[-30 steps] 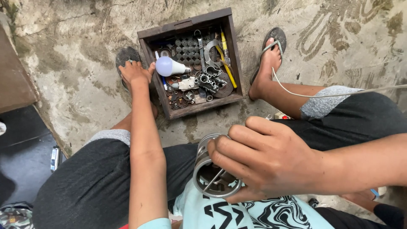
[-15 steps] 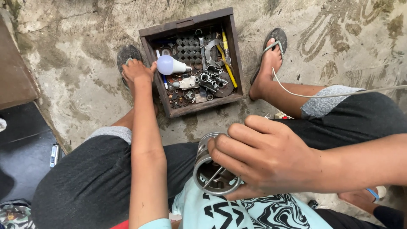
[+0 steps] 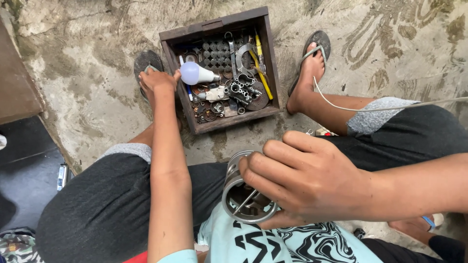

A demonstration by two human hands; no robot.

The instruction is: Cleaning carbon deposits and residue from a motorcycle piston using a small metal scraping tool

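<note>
My right hand (image 3: 304, 182) grips a round metal cylinder part (image 3: 242, 199) held over my lap, its open end facing the camera with a thin rod inside. My left hand (image 3: 157, 80) is stretched forward and rests at the left wall of a dark wooden box (image 3: 173, 58) on the concrete floor. Its fingers touch a white light bulb (image 3: 195, 74) lying on top of the box's contents. The box holds several metal parts, a wrench (image 3: 232, 53) and a yellow-handled tool (image 3: 261, 65).
My feet in sandals (image 3: 316, 44) stand either side of the box, the left sandal (image 3: 145, 61) partly behind my hand. A white cable (image 3: 370, 108) runs over my right knee. A brown wooden edge (image 3: 17, 83) and a dark mat (image 3: 24, 165) lie at the left.
The view has shifted slightly. My left hand stays by the bulb at the box's left wall, and my right hand keeps its hold on the metal cylinder.
</note>
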